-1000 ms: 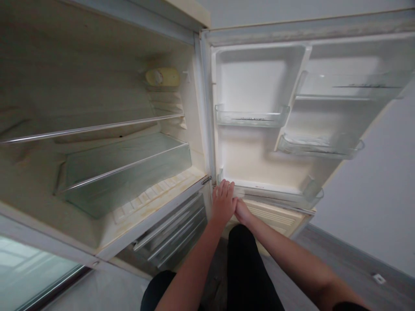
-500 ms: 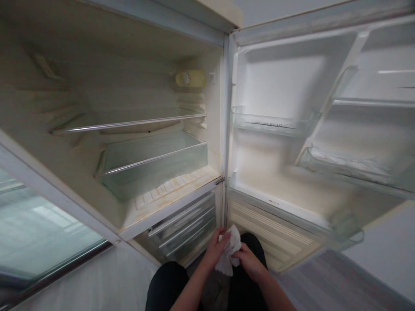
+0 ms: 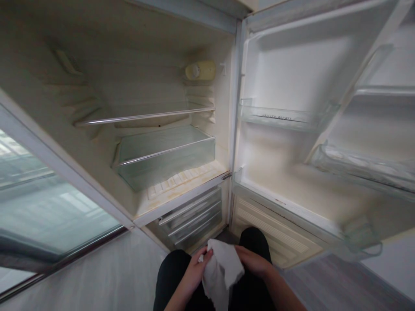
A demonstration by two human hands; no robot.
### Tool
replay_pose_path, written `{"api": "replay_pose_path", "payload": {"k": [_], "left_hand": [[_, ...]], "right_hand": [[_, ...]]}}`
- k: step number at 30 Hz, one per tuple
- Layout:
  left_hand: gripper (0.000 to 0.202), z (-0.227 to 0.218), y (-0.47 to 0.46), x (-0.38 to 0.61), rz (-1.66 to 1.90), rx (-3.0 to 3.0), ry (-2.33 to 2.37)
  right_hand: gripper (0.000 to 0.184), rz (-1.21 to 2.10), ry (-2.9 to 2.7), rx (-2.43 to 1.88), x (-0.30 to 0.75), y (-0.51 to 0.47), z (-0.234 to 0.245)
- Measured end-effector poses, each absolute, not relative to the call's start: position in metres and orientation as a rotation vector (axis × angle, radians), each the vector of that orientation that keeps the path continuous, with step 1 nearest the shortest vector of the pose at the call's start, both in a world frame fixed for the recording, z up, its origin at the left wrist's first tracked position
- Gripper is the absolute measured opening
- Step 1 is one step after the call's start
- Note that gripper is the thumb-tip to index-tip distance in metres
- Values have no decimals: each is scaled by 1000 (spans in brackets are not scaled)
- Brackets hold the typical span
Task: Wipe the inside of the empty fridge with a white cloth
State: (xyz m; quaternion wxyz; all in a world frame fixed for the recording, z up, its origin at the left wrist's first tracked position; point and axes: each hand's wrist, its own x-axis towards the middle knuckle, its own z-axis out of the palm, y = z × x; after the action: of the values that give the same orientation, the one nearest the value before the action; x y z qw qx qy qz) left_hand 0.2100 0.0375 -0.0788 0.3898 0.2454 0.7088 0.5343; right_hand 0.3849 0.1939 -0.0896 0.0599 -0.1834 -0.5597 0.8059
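Note:
Between my knees I hold a white cloth or paper wipe (image 3: pixel 223 265), loosely unfolded and hanging down; which material it is I cannot tell. My left hand (image 3: pixel 197 263) pinches its left edge, with a small fold sticking out by the fingers. My right hand (image 3: pixel 251 259) grips it from the other side, its fingers mostly hidden behind the white sheet. In front of my hands stands an opened fridge (image 3: pixel 181 192) with stained inner walls. Its clear bin (image 3: pixel 175 160) rests on the fridge floor, beneath a glass shelf (image 3: pixel 145 116).
The fridge door (image 3: pixel 285 77) is swung wide to the right, with clear door racks (image 3: pixel 282 119). Below is the freezer section with clear drawers (image 3: pixel 194 216) and its own opened door (image 3: pixel 269 233). A glass pane (image 3: pixel 58 194) stands at the left. A yellowish lamp cover (image 3: pixel 201 70) sits inside.
The white sheet was bunched between both hands and is now spread out larger and lower. My hands have moved slightly down, and the view has shifted a little to the left.

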Motion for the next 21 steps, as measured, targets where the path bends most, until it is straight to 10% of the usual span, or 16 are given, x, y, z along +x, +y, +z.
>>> {"api": "replay_pose_path", "payload": {"k": [6,17,21], "left_hand": [[61,-78,27,205,1475,673,1875],[38,-48,37,209,1155,1278,2188],[35,-43,37,212,1176,1250,2190]], "right_hand": [[65,2429,-1128,-842,381,209,-73],[9,1415,-2030,-597,355,143,-66],[9,1505,-2117,-522,346,111,-70]]}}
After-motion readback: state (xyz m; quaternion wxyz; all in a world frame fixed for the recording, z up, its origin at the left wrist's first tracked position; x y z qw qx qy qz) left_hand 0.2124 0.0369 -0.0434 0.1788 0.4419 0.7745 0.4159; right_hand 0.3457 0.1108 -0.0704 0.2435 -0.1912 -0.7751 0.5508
